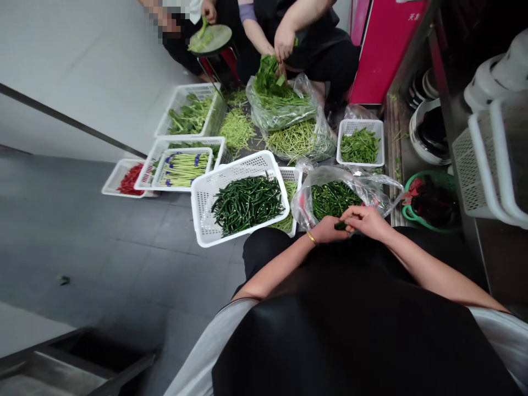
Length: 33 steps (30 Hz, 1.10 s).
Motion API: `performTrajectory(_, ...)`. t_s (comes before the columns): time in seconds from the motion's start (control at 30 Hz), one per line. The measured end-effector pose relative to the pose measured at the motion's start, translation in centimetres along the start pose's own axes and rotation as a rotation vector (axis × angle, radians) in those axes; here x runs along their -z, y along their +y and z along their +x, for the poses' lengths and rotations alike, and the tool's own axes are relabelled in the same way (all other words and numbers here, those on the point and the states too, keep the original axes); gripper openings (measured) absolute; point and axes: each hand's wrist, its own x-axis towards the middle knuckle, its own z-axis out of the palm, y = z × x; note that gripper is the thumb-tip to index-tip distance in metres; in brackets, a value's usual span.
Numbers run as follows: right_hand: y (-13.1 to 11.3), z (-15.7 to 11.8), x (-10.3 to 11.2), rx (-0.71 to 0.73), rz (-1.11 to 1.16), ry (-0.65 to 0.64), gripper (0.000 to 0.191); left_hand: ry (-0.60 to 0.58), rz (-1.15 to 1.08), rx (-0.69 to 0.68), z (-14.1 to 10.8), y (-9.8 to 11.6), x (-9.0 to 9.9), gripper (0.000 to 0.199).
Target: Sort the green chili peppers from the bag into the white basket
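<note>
"One item under check. Where is it?"
"Dark green chili pepper (340, 225), largely hidden, between the hands, at the near edge of a clear plastic bag (302, 206) of green chilies (334, 199)."
"State of grip?"
"Left hand (330, 231), gold-coloured bracelet (312, 238) at the wrist: fingers closed on the pepper. Right hand (367, 222): fingertips narrowed beside it; whether they pinch it, I cannot tell."
"Adjacent?"
"White perforated basket (202, 214), darker chilies (247, 203) inside."
</note>
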Motion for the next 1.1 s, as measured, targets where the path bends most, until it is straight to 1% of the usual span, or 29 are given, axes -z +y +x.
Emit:
performTrajectory(0.03,0.2,-0.4,0.1,-0.031,0.022,-0.044,0.035,-0.018,0.074,-0.073,-0.1,0.1,-0.4,0.013)
performTrajectory(0.1,0.8,-1.0,0.5,-0.104,0.103,-0.117,0.039,-0.118,0.239,-0.230,-0.2,0.4,-0.8,0.007)
performTrajectory(0.17,1.7,-1.2,0.9,-0.173,0.164,-0.148,0.044,-0.205,0.329,-0.302,-0.3,0.7,-0.6,0.003)
performTrajectory(0.23,2.6,-0.8,1.1,-0.235,0.144,-0.177,0.045,-0.241,0.354,-0.278,-0.4,0.8,-0.2,0.004)
performTrajectory(0.27,3.0,-0.5,1.2,-0.255,0.094,-0.187,0.043,-0.229,0.338,-0.239,-0.5,0.7,0.0,0.004)
performTrajectory(0.3,3.3,0.0,1.3,-0.254,0.010,-0.171,0.038,-0.199,0.289,-0.185,-0.5,0.6,0.2,0.003)
performTrajectory(0.33,3.6,0.6,1.5,-0.233,-0.109,-0.121,0.033,-0.153,0.200,-0.119,-0.5,0.4,0.5,0.006)
performTrajectory(0.37,3.9,1.4,1.8,-0.196,-0.258,-0.043,0.028,-0.096,0.068,-0.049,-0.4,0.2,0.9,0.010)
performTrajectory(0.43,4.4,3.2,2.7,-0.140,-0.596,0.131,0.024,0.014,-0.285,0.070,-0.3,-0.2,1.6,0.018)
performTrajectory(0.47,4.7,4.2,3.2,-0.145,-0.749,0.199,0.023,0.053,-0.470,0.113,-0.2,-0.3,2.0,0.019)
performTrajectory(0.53,5.5,6.2,4.0,-0.244,-0.948,0.263,0.029,0.122,-0.767,0.157,0.0,-0.4,2.8,0.021)
performTrajectory(0.57,6.0,7.1,4.2,-0.305,-0.983,0.279,0.035,0.159,-0.862,0.164,0.0,-0.4,3.1,0.024)
performTrajectory(0.63,6.8,8.3,4.2,-0.379,-0.936,0.313,0.039,0.234,-0.965,0.171,0.2,-0.3,3.4,0.031)
performTrajectory(0.7,7.3,8.5,3.7,-0.375,-0.769,0.375,0.035,0.270,-1.005,0.188,0.4,-0.3,3.4,0.031)
performTrajectory(0.77,7.5,7.7,3.0,-0.348,-0.519,0.434,0.034,0.265,-1.004,0.236,0.7,-0.3,2.8,0.030)
performTrajectory(0.8,7.3,6.9,2.4,-0.341,-0.383,0.443,0.036,0.269,-0.984,0.267,1.0,-0.3,2.4,0.030)
performTrajectory(0.87,6.8,5.1,0.9,-0.336,-0.165,0.409,0.043,0.299,-0.911,0.328,1.5,-0.5,1.4,0.032)
performTrajectory(0.9,6.4,4.2,0.1,-0.325,-0.106,0.377,0.047,0.313,-0.869,0.353,1.7,-0.6,0.9,0.034)
performTrajectory(0.93,6.1,3.4,-0.8,-0.296,-0.086,0.345,0.050,0.320,-0.831,0.371,1.9,-0.6,0.4,0.037)
performTrajectory(1.0,5.3,2.3,-2.3,-0.198,-0.128,0.293,0.054,0.320,-0.773,0.387,2.1,-0.8,-0.3,0.048)
performTrajectory(1.07,4.7,1.9,-3.0,-0.119,-0.168,0.234,0.057,0.317,-0.736,0.369,2.0,-0.8,-0.3,0.053)
performTrajectory(1.1,4.5,2.0,-3.0,-0.110,-0.151,0.195,0.058,0.321,-0.717,0.355,1.8,-0.8,-0.2,0.052)
